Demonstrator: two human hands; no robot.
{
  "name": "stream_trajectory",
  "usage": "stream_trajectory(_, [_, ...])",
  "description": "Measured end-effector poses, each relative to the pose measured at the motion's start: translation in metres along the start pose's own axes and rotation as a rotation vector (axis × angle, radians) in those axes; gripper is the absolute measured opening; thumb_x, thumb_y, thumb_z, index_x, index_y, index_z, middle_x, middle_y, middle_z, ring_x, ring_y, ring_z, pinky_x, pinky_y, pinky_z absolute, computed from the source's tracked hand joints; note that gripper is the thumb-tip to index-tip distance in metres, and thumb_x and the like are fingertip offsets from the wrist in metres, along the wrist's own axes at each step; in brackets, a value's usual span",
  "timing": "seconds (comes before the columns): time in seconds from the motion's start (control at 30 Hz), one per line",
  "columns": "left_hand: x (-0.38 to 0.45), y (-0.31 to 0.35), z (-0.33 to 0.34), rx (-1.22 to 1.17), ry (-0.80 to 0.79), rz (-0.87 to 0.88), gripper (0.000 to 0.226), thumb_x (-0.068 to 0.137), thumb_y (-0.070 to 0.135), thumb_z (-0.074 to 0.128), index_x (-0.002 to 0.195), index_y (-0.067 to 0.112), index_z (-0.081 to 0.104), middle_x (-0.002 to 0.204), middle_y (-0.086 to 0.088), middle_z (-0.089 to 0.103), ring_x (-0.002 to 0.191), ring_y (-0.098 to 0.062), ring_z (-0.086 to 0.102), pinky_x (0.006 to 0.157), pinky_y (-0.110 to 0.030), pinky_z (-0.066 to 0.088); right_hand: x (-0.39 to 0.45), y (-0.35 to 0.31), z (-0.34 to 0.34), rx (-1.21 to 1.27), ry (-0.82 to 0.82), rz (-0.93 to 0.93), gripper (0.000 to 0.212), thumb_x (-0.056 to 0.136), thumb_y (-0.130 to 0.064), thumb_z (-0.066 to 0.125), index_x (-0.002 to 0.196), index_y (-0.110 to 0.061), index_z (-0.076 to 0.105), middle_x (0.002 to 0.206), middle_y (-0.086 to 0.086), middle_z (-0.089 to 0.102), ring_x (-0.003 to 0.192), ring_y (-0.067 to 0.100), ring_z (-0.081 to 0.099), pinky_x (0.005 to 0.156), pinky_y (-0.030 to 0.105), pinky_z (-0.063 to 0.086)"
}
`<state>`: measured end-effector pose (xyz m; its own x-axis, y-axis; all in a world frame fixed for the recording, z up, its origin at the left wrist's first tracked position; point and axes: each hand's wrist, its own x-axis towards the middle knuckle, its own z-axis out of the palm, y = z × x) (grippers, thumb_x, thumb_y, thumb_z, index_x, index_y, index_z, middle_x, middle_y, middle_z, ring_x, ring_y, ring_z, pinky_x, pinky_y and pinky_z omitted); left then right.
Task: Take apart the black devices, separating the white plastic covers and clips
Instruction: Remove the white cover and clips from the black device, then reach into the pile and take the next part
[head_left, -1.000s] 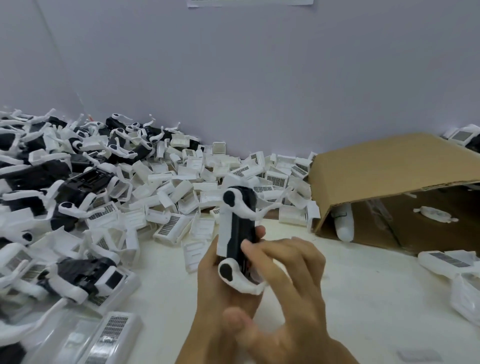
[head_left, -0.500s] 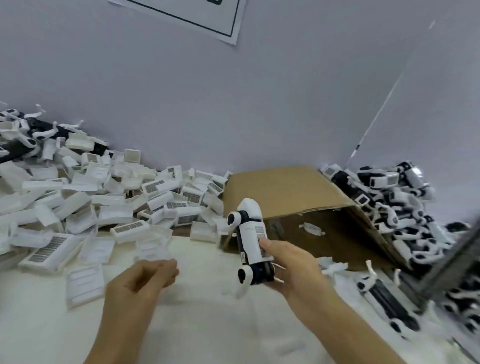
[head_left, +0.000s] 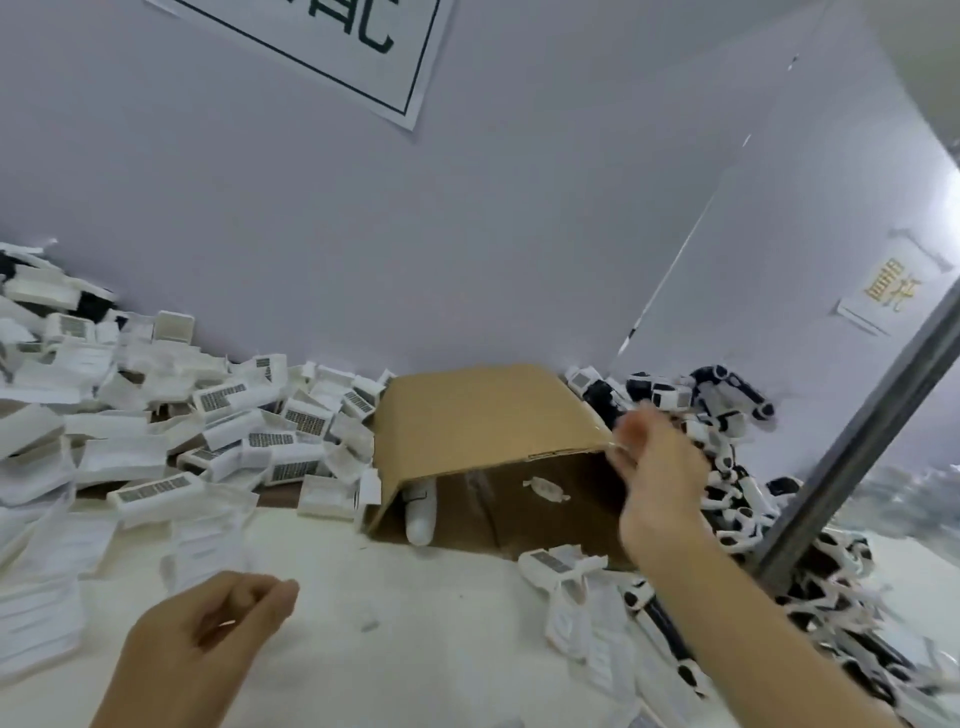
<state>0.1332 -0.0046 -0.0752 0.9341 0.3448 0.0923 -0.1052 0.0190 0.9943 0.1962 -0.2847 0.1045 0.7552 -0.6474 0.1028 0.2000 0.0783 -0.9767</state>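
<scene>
Black devices (head_left: 727, 441) heaped behind the cardboard box (head_left: 478, 415).

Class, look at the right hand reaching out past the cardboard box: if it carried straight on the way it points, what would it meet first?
Most likely the heap of black-and-white devices behind the right hand, beside the cardboard box. Motion blur leaves depth uncertain.

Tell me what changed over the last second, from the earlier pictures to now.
A second ago both hands gripped one black and white device. The left hand let go first and now hangs loosely curled, holding nothing. The right hand carried the device rightward; now it reaches toward the pile of devices by the cardboard box, and the device is no longer visible in it. The white covers and the box lie as before.
</scene>
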Motion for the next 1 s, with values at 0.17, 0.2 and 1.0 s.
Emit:
stream_trajectory(0.17, [-0.005,0.007,-0.003,-0.019,-0.006,0.002,0.029,0.08,0.007,0.078,0.056,0.0,0.064,0.078,-0.006,0.077,0.074,-0.02,0.075,0.08,-0.04,0.061,-0.121,0.128,0.047,-0.02,-0.601,0.312,0.034,0.097,-0.019,0.063,0.065,-0.01,0.072,0.068,0.01,0.072,0.061,0.016,0.066,0.052,0.025,0.046])
stream_trajectory(0.2, [-0.007,0.011,-0.003,-0.012,-0.001,0.005,0.028,0.082,0.007,0.077,0.057,0.001,0.066,0.077,-0.007,0.077,0.074,-0.021,0.075,0.085,-0.046,0.059,-0.136,0.139,0.054,-0.054,-0.663,0.289,0.031,0.097,-0.02,0.063,0.069,-0.009,0.07,0.067,0.008,0.071,0.062,0.014,0.066,0.054,0.025,0.046])
stream_trajectory(1.0, [0.101,0.116,-0.229,1.411,0.516,-0.524,0.062,0.096,0.04,0.06,0.144,0.007,0.039,0.149,-0.02,0.04,0.141,-0.039,0.03,0.112,-0.054,0.035,-0.145,0.182,0.082,-0.27,-0.721,0.054,0.015,0.091,-0.044,0.067,0.077,-0.045,0.071,0.063,-0.014,0.072,0.074,0.021,0.068,0.08,0.046,0.054])
